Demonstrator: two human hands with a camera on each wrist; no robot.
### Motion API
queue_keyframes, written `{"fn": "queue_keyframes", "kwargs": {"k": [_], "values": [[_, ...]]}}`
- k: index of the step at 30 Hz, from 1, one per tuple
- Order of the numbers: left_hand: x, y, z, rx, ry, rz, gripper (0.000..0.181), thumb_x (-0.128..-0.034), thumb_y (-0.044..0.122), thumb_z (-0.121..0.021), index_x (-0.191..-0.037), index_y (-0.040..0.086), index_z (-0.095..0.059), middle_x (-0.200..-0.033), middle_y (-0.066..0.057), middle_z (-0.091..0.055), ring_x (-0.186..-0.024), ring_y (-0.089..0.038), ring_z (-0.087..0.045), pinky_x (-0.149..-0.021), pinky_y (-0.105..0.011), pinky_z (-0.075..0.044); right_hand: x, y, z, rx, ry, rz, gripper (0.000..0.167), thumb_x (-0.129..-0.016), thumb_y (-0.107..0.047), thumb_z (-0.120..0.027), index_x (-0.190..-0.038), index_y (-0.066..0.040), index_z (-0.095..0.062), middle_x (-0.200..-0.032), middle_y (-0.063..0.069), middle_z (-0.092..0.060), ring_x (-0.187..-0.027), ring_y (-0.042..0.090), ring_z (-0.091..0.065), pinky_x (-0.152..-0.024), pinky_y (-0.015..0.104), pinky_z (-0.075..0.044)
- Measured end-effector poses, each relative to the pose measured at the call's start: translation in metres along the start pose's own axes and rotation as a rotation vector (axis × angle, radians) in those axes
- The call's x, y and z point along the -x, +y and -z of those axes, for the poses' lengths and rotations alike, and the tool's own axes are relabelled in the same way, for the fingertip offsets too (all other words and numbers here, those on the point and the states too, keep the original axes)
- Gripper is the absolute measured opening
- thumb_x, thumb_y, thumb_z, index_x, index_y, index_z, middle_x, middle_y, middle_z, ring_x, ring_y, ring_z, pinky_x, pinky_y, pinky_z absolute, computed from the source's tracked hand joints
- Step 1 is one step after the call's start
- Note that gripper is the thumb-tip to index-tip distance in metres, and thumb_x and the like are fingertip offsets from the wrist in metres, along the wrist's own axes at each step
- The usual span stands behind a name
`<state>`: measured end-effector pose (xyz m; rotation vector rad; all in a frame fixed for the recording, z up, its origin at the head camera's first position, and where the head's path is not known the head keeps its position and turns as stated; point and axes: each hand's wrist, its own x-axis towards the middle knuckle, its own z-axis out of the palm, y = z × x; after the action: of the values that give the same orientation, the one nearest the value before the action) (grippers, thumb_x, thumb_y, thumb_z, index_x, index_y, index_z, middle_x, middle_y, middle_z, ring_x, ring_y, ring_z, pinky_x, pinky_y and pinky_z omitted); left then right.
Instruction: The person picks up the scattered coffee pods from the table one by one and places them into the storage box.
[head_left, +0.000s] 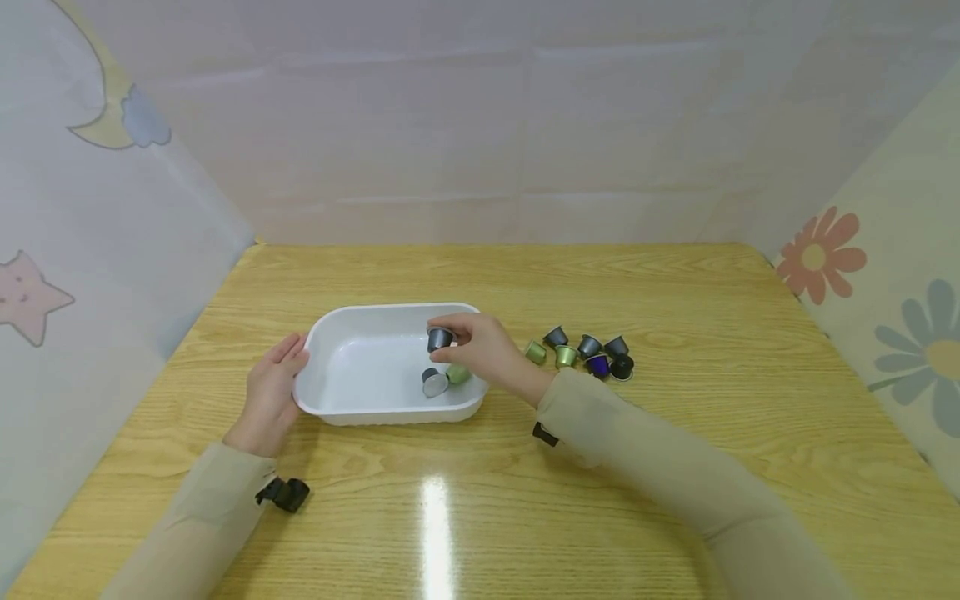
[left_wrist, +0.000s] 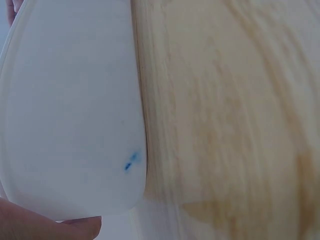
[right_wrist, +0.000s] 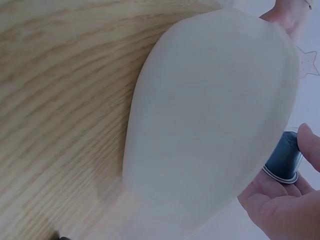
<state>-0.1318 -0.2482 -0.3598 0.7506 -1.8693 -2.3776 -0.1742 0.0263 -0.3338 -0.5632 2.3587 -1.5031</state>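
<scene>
A white tray with rounded corners lies on the table. Over its right end my right hand pinches a dark grey coffee capsule between thumb and fingers. In the right wrist view this capsule shows beyond the tray's rim, its wide lid edge towards the palm. Below it, inside the tray, sit another dark capsule, its pale lid showing, and a green capsule. Against the tray's left end rests my left hand, fingers mostly straight. The left wrist view shows its thumb beside the wall.
Right of the tray stands a loose group of several capsules: green, dark grey, purple and black. The wooden table meets pale walls at the back and sides. Blue marks show on the tray's outside.
</scene>
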Motion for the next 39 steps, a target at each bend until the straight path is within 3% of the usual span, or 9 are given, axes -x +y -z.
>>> {"fn": "queue_keyframes", "kwargs": {"k": [7, 22, 34, 39], "values": [[-0.002, 0.001, -0.001, 0.004, 0.011, 0.005, 0.055, -0.1055, 0.007, -0.034, -0.156, 0.008, -0.011, -0.16, -0.006, -0.018, -0.144, -0.014, -0.022, -0.113, -0.023, -0.027, -0.011, 0.003, -0.002, -0.034, -0.014, -0.003, 0.047, -0.086, -0.004, -0.074, -0.131, -0.001, -0.061, -0.131, 0.013, -0.059, -0.115, 0.025, -0.059, -0.092, 0.028, -0.052], [-0.002, 0.0, -0.002, 0.011, 0.015, 0.001, 0.055, -0.1053, 0.006, -0.035, -0.156, 0.008, -0.013, -0.16, -0.005, -0.019, -0.144, -0.013, -0.023, -0.112, -0.021, -0.028, -0.033, 0.013, -0.004, 0.051, -0.001, -0.051, 0.05, -0.087, -0.008, -0.074, -0.135, -0.005, -0.058, -0.135, 0.013, -0.057, -0.119, 0.027, -0.055, -0.098, 0.033, -0.049], [0.0, 0.0, -0.001, 0.021, 0.003, 0.0, 0.055, -0.1057, 0.007, -0.033, -0.156, 0.008, -0.011, -0.161, -0.006, -0.016, -0.144, -0.014, -0.021, -0.113, -0.021, -0.027, -0.04, 0.017, -0.005, 0.088, -0.001, -0.064, 0.051, -0.087, -0.007, -0.074, -0.135, -0.004, -0.057, -0.137, 0.012, -0.055, -0.123, 0.028, -0.053, -0.102, 0.034, -0.047], [0.0, -0.002, 0.0, 0.017, 0.005, -0.006, 0.055, -0.1057, 0.006, -0.032, -0.156, 0.007, -0.01, -0.161, -0.006, -0.016, -0.144, -0.014, -0.021, -0.113, -0.021, -0.027, -0.039, 0.015, -0.003, 0.041, -0.007, -0.068, 0.052, -0.088, -0.006, -0.072, -0.137, -0.003, -0.054, -0.141, 0.009, -0.053, -0.128, 0.024, -0.05, -0.103, 0.03, -0.045]]}}
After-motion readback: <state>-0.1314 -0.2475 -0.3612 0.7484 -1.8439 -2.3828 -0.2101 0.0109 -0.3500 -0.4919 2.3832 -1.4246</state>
